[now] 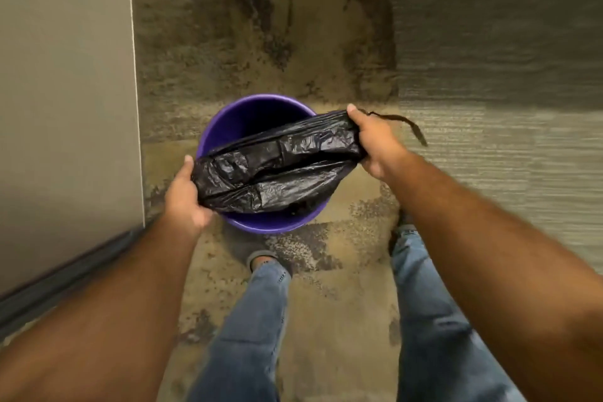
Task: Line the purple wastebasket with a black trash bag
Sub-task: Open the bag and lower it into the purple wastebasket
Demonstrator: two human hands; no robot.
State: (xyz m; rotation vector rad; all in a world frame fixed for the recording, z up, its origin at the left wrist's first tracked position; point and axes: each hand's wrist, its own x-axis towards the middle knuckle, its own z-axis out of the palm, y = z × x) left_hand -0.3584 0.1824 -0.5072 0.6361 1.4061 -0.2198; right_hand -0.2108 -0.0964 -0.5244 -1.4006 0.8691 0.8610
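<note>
A round purple wastebasket [243,121] stands on the carpet in front of my feet. A crumpled black trash bag [277,170] is stretched across its mouth, covering the near half; the far inside of the basket shows bare purple. My left hand [184,197] grips the bag's left end at the basket's near-left rim. My right hand [375,143] grips the bag's right end at the far-right rim. A thin black tie strip [409,126] of the bag trails past my right hand over the floor.
Mottled tan and grey carpet [326,42] lies all around the basket. A pale wall or cabinet face [65,108] with a dark base strip runs along the left. My jeans-clad legs and shoes [261,259] stand just behind the basket.
</note>
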